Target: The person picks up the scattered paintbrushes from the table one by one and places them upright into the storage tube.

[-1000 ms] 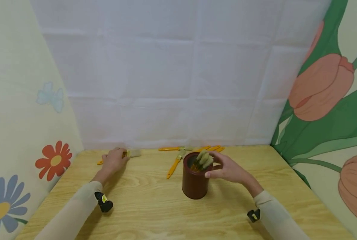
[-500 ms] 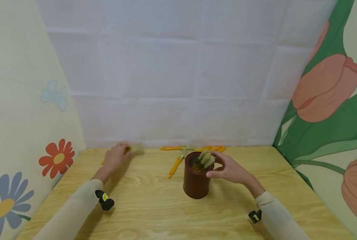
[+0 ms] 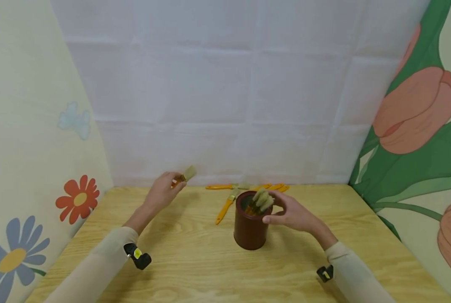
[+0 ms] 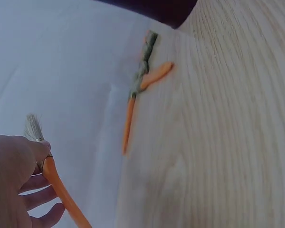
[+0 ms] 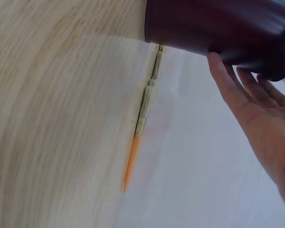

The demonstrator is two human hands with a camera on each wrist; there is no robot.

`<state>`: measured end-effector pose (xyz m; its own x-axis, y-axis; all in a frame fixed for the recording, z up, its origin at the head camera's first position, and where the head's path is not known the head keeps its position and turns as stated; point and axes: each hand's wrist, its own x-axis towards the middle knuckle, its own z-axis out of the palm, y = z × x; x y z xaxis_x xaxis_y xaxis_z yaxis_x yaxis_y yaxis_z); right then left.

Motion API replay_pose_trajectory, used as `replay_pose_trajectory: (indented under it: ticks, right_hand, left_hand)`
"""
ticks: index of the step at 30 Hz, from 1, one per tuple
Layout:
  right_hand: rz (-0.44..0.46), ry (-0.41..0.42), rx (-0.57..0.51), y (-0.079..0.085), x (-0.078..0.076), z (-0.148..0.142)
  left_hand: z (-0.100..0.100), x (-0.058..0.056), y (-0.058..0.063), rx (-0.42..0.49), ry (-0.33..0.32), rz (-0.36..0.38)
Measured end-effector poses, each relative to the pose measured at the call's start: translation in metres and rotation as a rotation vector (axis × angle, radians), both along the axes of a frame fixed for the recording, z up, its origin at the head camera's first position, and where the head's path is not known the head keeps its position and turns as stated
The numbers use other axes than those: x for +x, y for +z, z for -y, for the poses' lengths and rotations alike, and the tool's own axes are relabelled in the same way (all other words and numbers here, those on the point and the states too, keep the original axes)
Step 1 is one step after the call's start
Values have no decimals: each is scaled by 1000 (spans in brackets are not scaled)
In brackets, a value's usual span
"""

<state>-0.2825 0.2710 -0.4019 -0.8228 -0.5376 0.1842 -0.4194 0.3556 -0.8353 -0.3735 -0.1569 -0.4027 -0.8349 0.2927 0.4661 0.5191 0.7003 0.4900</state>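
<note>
My left hand (image 3: 162,190) pinches a paintbrush (image 3: 189,173) near its metal band, above the back left of the table. The brush's pale bristles point up and to the right, and its orange handle (image 4: 65,196) runs down past my fingers in the left wrist view. A dark red cylindrical pot (image 3: 250,229) stands upright right of the middle, with several paintbrushes (image 3: 262,199) in it, bristles up. Around the pot's right side curves my right hand (image 3: 294,213), thumb in front and fingers at the back. In the right wrist view the fingertips touch the pot's wall (image 5: 218,28).
Behind the pot, several orange-handled paintbrushes lie along the table's back edge, one handle (image 3: 218,187) pointing left. Another brush (image 3: 225,209) lies slanted left of the pot. A white cloth backdrop (image 3: 225,105) rises at the back of the wooden table (image 3: 187,252).
My left hand has lifted the paintbrush off the back left of the table and moved it right, tilting its bristles upward. The right hand stays at the pot.
</note>
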Motion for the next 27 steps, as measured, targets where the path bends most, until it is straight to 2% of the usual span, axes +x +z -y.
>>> replay_pose_trajectory:
  ticks: [4,10,18,22,27]
  right_hand:
    - [-3,1,-6,0,0,0]
    - [-6,-3,-7,-2,-1,0]
    - [-2,-5,-5,-3,-1,-1]
    - [5,3,-17,-3,-1,-1]
    - [4,12,-35,-2,-1,-1]
  left_hand:
    - [-22,13,16,43,-85,-16]
    - [-56,37,44,109,-236,-19]
    - [-87,68,70,207,-336,-49]
    - [-98,78,77,314,-396,-92]
    - [-114,89,82,516,-482,-116]
